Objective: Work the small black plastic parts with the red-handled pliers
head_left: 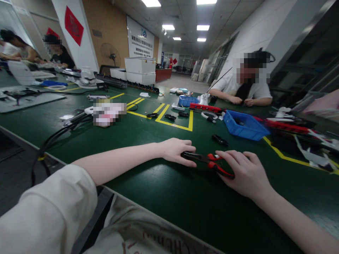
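My right hand is wrapped round the red-and-black handles of a pair of pliers, which are spread apart. The pliers' jaws point left and meet a small black part. That part sits between the thumb and fingers of my left hand; its exact kind is hard to make out. Both hands are just above the green tabletop. Beyond them lies another black part, and several similar ones, such as a black piece, lie farther back near yellow tape.
A blue bin with dark items stands at the right, a smaller blue bin behind it. Black cables run over the left table edge. A co-worker sits across the table. Red strips lie near the bins.
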The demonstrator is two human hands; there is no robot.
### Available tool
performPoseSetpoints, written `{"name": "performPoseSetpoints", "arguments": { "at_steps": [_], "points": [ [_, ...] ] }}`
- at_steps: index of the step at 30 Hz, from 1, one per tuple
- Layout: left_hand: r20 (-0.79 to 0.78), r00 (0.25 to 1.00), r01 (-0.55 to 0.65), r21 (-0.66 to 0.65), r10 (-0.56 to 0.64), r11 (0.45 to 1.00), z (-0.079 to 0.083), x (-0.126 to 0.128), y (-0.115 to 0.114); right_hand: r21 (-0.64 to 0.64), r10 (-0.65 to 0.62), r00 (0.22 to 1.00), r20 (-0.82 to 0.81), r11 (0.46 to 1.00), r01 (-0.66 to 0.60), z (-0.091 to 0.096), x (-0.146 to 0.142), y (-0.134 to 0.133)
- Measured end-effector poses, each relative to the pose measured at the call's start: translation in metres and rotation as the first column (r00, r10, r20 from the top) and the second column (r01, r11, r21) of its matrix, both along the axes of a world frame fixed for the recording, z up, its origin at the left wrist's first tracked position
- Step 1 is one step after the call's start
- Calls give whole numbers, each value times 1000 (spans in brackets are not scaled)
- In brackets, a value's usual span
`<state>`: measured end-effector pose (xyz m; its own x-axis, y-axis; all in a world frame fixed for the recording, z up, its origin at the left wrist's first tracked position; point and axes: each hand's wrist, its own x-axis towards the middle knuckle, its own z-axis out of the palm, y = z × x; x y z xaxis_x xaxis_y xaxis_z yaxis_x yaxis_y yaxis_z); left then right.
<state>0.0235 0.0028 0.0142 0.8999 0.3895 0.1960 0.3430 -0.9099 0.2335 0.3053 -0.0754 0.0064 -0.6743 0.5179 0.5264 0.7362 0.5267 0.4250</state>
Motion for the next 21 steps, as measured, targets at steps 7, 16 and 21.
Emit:
{"name": "performPoseSetpoints", "arguments": {
  "at_steps": [7, 16, 21],
  "points": [
    [-1, 1000, -9, 44, 9, 999, -3, 0, 1, 13, -2, 1000, -21, 1000, 3, 2, 0, 0],
    [14, 1000, -19, 75, 17, 997, -4, 0, 0, -120, -90, 972, -216, 991, 65, 0, 7, 9],
    [41, 999, -7, 89, 4, 996, -6, 0, 0, -134, -53, 980, -193, 991, 27, -1, 11, 12]
  ]
}}
